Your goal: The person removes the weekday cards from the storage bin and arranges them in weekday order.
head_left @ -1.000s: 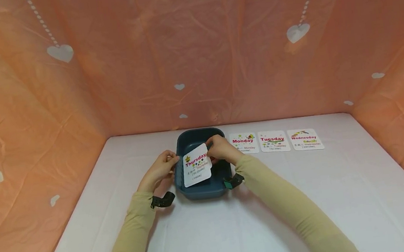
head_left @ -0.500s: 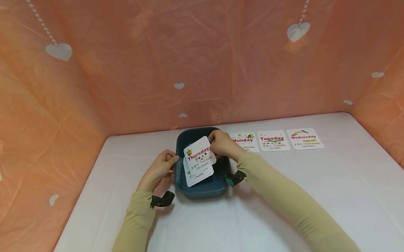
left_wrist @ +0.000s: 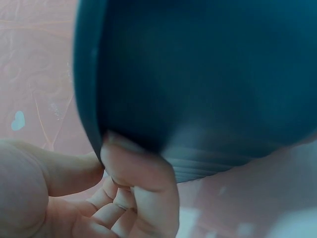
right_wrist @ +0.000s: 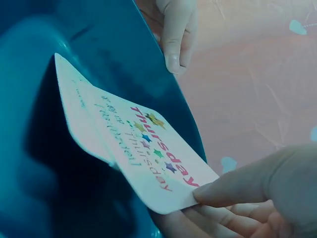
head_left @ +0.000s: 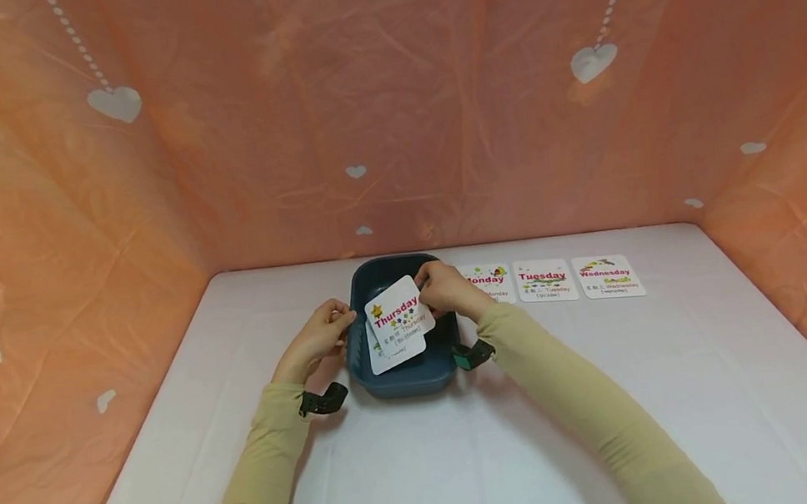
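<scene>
On the table stands a dark blue plastic box [head_left: 407, 388]. My left hand [head_left: 314, 340] pinches its left rim between thumb and index finger, as the left wrist view shows. Over the box, my right hand [head_left: 450, 290] holds a white Thursday card [head_left: 394, 310] by its upper right corner, thumb on the printed face [right_wrist: 158, 158]. Beneath it lies another white card [head_left: 400, 358], tilted inside the box. Most of that lower card's print is covered by the Thursday card.
Right of the box, a row of cards lies flat: Monday [head_left: 494, 279], partly behind the right hand, then Tuesday [head_left: 545, 282] and Wednesday [head_left: 609, 277]. Orange cloth [head_left: 270, 151] with white hearts surrounds the white tabletop [head_left: 400, 471] at back and sides.
My right hand has drawn the Thursday card up and right, then slightly back, uncovering more of the card beneath. The left hand stays at the rim.
</scene>
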A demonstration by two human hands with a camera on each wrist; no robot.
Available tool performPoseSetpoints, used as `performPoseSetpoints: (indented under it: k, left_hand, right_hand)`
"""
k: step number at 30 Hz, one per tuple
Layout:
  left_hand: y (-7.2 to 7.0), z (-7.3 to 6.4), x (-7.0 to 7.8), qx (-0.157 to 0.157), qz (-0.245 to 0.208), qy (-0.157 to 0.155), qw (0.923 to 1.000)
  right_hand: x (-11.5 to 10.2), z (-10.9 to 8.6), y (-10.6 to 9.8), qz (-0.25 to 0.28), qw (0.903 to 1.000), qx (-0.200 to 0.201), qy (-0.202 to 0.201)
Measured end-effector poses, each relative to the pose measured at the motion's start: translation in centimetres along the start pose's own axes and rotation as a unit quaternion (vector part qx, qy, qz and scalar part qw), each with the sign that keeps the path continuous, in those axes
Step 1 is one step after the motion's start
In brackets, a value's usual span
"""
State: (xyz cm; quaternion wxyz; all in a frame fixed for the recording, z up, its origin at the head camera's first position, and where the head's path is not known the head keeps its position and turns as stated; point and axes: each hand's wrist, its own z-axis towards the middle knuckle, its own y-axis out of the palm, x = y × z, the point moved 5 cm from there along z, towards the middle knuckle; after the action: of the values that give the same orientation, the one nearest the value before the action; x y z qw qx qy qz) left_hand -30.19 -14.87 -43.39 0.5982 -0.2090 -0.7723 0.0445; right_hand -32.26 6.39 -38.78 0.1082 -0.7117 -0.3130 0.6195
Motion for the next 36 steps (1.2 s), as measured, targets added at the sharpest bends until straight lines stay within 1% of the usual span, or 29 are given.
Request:
performPoseSetpoints:
  k: [5, 9, 15, 21, 27, 30, 36]
  left_hand:
    - [0.1, 0.0, 0.0, 0.0, -0.01, 0.0, 0.9999]
    - [0.2, 0.0, -0.1, 0.001, -0.015, -0.002, 0.9999]
    - [0.3, 0.2, 0.0, -0.004, -0.022, 0.002, 0.9997]
    - [0.4, 0.2, 0.0, -0.007, -0.023, 0.006, 0.9997]
    - [0.3, 0.0, -0.3, -0.005, -0.024, 0.01, 0.9996]
    - [0.2, -0.1, -0.3, -0.003, -0.025, 0.009, 0.9996]
    - [0.3, -0.2, 0.1, -0.012, -0.034, 0.019, 0.9992]
  right_hand:
    - [0.1, -0.2, -0.6, 0.0, 0.9999, 0.007, -0.013]
    - [0.2, -0.4, -0.9, 0.024, 0.9995, -0.005, -0.019]
    - [0.6, -1.1, -1.4, 0.073, 0.9971, -0.018, -0.009]
    - [1.5, -2.2, -2.1, 0.116, 0.9932, -0.005, -0.007]
    - [2.4, -3.2, -3.8, 0.152, 0.9884, 0.009, -0.008]
    - [3.1, -3.6, -4.9, 0.168, 0.9855, 0.023, 0.002]
    - [4.7, -4.6, -7.3, 0.178, 0.9827, 0.051, 0.007]
